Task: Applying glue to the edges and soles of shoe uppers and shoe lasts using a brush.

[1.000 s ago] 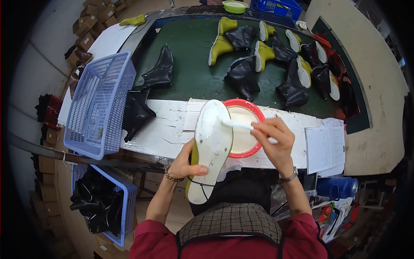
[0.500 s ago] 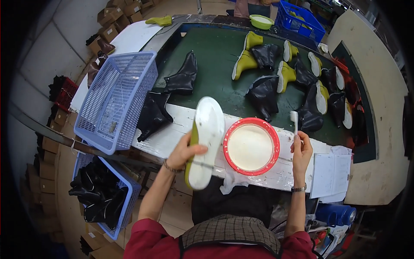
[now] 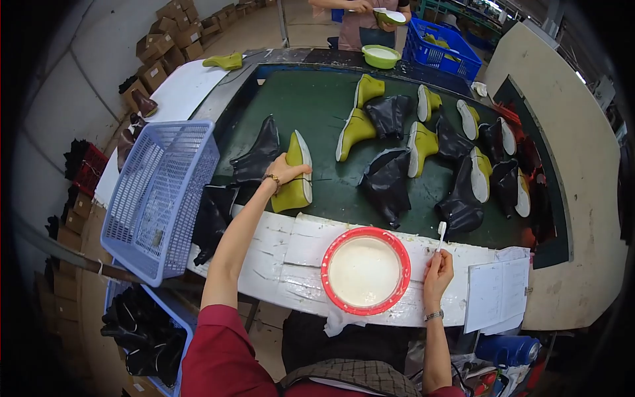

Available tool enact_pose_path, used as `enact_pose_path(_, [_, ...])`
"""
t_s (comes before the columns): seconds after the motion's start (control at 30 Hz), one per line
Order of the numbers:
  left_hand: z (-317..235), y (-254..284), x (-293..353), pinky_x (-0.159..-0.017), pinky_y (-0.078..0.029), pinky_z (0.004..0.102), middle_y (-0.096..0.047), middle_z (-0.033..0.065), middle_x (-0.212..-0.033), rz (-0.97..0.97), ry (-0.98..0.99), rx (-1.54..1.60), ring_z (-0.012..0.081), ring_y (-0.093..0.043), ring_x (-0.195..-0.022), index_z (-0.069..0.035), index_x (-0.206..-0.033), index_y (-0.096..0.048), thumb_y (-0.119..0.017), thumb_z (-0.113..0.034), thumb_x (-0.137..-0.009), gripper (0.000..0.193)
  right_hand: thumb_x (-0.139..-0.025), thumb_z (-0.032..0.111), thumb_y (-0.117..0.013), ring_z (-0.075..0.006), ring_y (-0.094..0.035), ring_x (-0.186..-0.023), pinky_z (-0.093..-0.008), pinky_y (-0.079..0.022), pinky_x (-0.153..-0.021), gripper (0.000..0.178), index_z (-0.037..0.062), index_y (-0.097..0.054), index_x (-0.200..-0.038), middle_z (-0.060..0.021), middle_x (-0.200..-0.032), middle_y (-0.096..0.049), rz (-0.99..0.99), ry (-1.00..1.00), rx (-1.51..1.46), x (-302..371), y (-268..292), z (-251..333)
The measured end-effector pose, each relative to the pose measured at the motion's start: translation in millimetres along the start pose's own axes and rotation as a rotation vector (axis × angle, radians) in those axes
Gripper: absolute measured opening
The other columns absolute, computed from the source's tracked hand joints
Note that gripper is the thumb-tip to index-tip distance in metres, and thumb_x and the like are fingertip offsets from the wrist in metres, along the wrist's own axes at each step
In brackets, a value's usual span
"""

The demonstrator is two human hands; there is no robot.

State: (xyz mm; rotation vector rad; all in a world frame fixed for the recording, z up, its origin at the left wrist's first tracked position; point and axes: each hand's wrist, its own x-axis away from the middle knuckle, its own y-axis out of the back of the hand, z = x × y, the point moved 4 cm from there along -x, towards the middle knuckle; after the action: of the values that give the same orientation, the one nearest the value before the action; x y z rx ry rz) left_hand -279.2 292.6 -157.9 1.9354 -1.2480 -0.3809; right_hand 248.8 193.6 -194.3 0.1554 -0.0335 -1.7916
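My left hand (image 3: 286, 171) is closed around a yellow-green shoe last (image 3: 288, 198) with a white sole face. The last lies at the green tabletop's near left, its white face turned right. Next to it on the left is a black leather boot upper (image 3: 256, 153). My right hand (image 3: 437, 274) grips a white toothbrush (image 3: 441, 233) by its handle, bristles up, above the table's near edge. Between my arms sits a red-rimmed tub (image 3: 325, 272) of creamy white liquid.
Several lasts and black uppers (image 3: 390, 182) lie on the green tabletop (image 3: 317, 86) at right. A blue-violet basket (image 3: 210, 142) stands at left, above another holding black uppers (image 3: 142, 331). Papers (image 3: 496, 294) lie at right. Across the table a person (image 3: 364, 33) holds another last near a green bowl (image 3: 380, 58).
My left hand has moved the last forward and away from me, from beside the tub to the green tabletop. The toothbrush stays in my right hand. The view has tilted up.
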Motion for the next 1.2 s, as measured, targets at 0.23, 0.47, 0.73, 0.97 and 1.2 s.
enact_pose_path(0.23, [17,3,-43,-0.099,-0.053,0.0411,-0.069,0.0222,-0.123,-0.068,-0.049,-0.042,0.0352,-0.067,-0.115,-0.006,-0.133,-0.058,-0.085,-0.052,-0.058,0.093,-0.107,0.017,-0.056,-0.0017,-0.043,-0.057,-0.0189,-0.031,-0.048,0.018,0.0002,-0.061,-0.111,0.0039,-0.072,-0.054,0.008,-0.022,0.016,-1,-6,2])
enact_pose_path(0.47, [-54,11,68,-0.102,-0.047,0.0472,-0.06,0.0269,-0.132,-0.307,-0.611,-0.135,0.0441,-0.057,-0.122,0.0,-0.144,-0.047,-0.084,-0.035,-0.078,0.083,-0.108,0.021,-0.055,-0.001,-0.04,-0.054,-0.0191,-0.03,-0.045,0.02,0.0032,-0.06,-0.115,0.0045,-0.071,-0.051,0.051,-0.061,-0.014,-2,-6,-7])
enact_pose_path(0.73, [29,103,248,-0.108,-0.043,0.0451,-0.058,0.0213,-0.136,-0.472,-0.495,-0.225,0.0384,-0.054,-0.126,-0.001,-0.141,-0.054,-0.082,-0.023,-0.082,0.069,-0.108,0.023,-0.056,-0.0013,-0.039,-0.055,-0.0195,-0.029,-0.046,0.023,0.0013,-0.061,-0.114,0.0043,-0.071,-0.052,0.047,-0.014,-0.06,1,-3,0])
enact_pose_path(0.97, [164,124,199,-0.12,-0.028,0.0549,-0.034,0.035,-0.153,-0.397,0.213,-0.28,0.0534,-0.034,-0.142,-0.005,-0.164,0.001,-0.087,-0.072,-0.057,0.154,-0.107,0.024,-0.057,-0.0012,-0.039,-0.053,-0.0192,-0.029,-0.045,0.023,0.0018,-0.062,-0.112,0.004,-0.071,-0.052,0.1,0.026,-0.11,-2,-7,-7])
enact_pose_path(1.2, [134,107,251,-0.11,-0.031,0.0676,-0.03,0.0269,-0.152,-0.235,-0.012,-0.448,0.0513,-0.033,-0.14,-0.022,-0.164,0.013,-0.098,-0.048,-0.05,0.161,-0.108,0.024,-0.056,-0.0029,-0.047,-0.053,-0.0194,-0.034,-0.044,0.022,0.0041,-0.064,-0.113,0.0024,-0.073,-0.056,0.106,-0.082,-0.269,3,10,10])
